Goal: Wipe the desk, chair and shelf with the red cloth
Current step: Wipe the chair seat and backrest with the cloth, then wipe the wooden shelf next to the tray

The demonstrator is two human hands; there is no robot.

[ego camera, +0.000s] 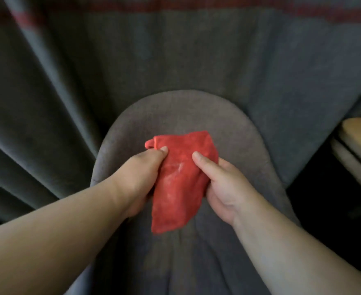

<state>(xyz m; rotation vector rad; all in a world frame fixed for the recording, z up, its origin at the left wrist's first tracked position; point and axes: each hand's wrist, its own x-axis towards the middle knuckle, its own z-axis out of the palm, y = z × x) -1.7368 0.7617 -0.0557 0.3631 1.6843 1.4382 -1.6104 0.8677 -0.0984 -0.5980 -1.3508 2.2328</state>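
The red cloth [180,179] hangs folded in the middle of the view, held from both sides. My left hand [140,177] pinches its upper left edge with fingers closed on the fabric. My right hand [222,188] grips its right edge, thumb lying across the front of the cloth. Both hands hover above a grey fabric chair [175,116] with a rounded back, seen from above. The cloth's lower tip dangles free over the chair.
Dark grey curtains [47,103] hang in folds behind and to the left of the chair. A light wooden desk edge [360,133] shows at the right border, with dark shadow below it.
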